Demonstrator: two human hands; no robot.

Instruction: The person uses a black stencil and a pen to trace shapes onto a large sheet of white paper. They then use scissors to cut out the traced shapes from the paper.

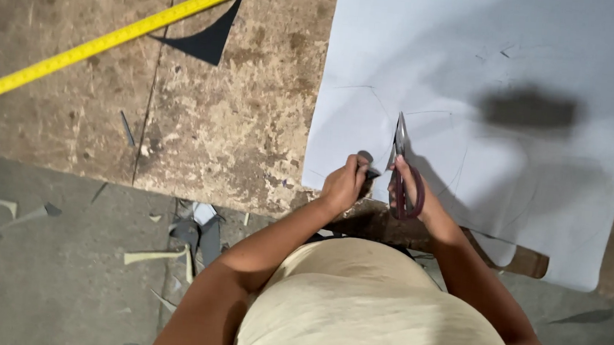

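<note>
- The fingers of the right hand (413,186) were looped through the dark reddish handles of a pair of scissors (400,164), closed around them, with the blades pointing away from the body and nearly shut, tips resting on the sheet.
- The fingers of the left hand (344,184) were curled shut, pinching the near edge of the pale sheet (517,50) right beside the blades; something small and dark sat by the thumb, too blurry to tell what.
- That sheet lay flat over the right side of the worn counter (239,117), with its near edge hanging past the counter's front. Faint curved pencil lines ran across it around the scissors.
- Handling guess: looked thin and light, bendy but with enough body to hold itself flat, so more like card or thin plastic sheet than cloth. Probably creases if grabbed mid-span. Best hold seemed to be just where the left hand had it, at the edge close to the cut, keeping it taut.
- Scissors looked like heavy metal ones, stiff, so a full grip through the loops made sense.
- Off to the left, a yellow tape measure (115,36) ran diagonally across the counter, touching a dark curved offcut (205,39).
- Pale and grey scraps (157,256) littered the floor (40,283) below.
</note>
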